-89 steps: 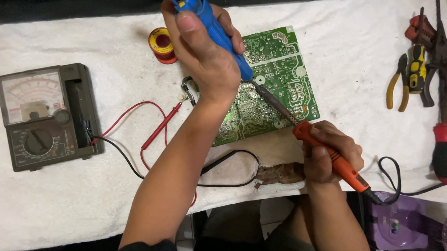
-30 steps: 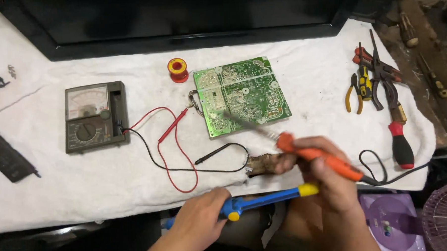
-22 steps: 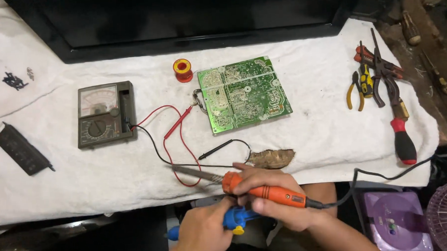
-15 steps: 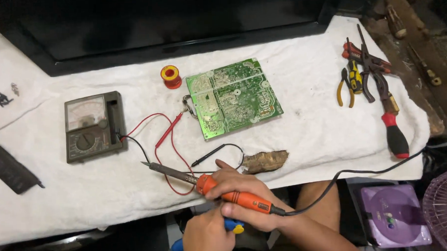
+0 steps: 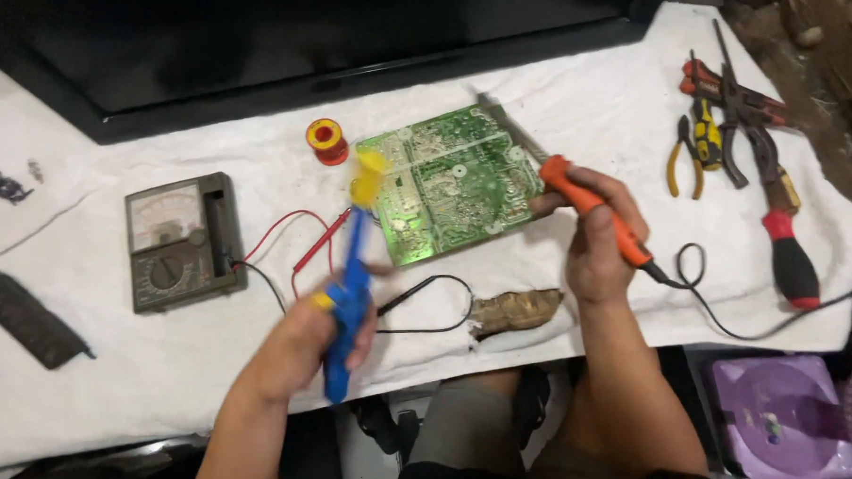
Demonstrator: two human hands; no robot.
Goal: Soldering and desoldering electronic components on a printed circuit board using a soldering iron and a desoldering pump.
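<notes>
My left hand [image 5: 309, 340] grips a blue tube-shaped tool with a yellow tip [image 5: 352, 270], blurred, pointing up toward the green circuit board [image 5: 452, 180]. An orange-handled soldering iron [image 5: 590, 205] is held in my right hand [image 5: 596, 248], its metal tip lying over the board's right edge. The board rests flat on the white cloth [image 5: 553, 103]. A brownish sponge-like lump [image 5: 515, 311] lies near the front edge between my two hands.
A grey analogue multimeter [image 5: 181, 240] with red and black leads sits left. A solder spool [image 5: 326, 141] stands behind the board. Pliers, cutters and a red-handled screwdriver [image 5: 787, 255] lie at right. A dark screen frame [image 5: 249, 47] runs along the back. A purple box [image 5: 781, 411] sits below right.
Both hands have come up from the front edge. The soldering iron has swung from the left to the board's right edge, and the blue tool now points up at the board.
</notes>
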